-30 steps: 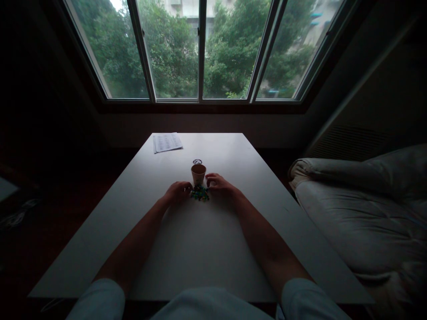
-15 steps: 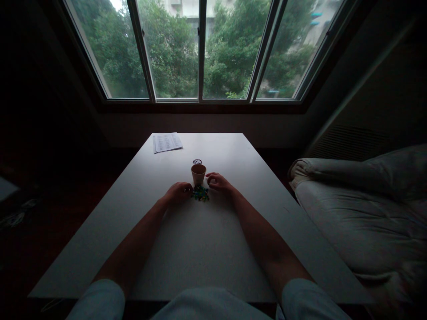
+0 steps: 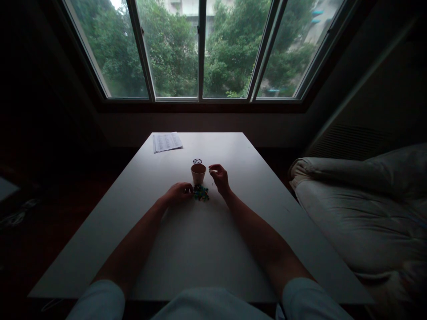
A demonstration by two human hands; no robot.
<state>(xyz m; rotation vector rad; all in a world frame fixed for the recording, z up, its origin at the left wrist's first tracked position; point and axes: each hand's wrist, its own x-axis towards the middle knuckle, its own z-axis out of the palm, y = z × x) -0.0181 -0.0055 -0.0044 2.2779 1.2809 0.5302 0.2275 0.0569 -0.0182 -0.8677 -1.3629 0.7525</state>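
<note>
A paper cup [image 3: 198, 174] stands upright on the white table, its mouth towards me. Just in front of its base lies a loose pile of small shiny pieces [image 3: 201, 193], mostly green and blue, too small to name. My left hand [image 3: 180, 192] rests at the pile's left edge, fingers curled and closed; what they hold, if anything, is hidden. To the right of the cup's rim, my right hand [image 3: 220, 176] is raised with thumb and fingers pinched together. Whatever sits in that pinch is too small to make out.
A dark ring-shaped item [image 3: 197, 161] lies behind the cup. Printed sheets [image 3: 167, 142] sit at the far left corner of the white table [image 3: 200, 249]. A covered couch [image 3: 347, 213] stands to the right, and a window [image 3: 200, 49] is beyond the table.
My right hand has lifted from beside the pile to the level of the cup's rim, its fingers now pinched. My left hand has stayed at the pile's left edge.
</note>
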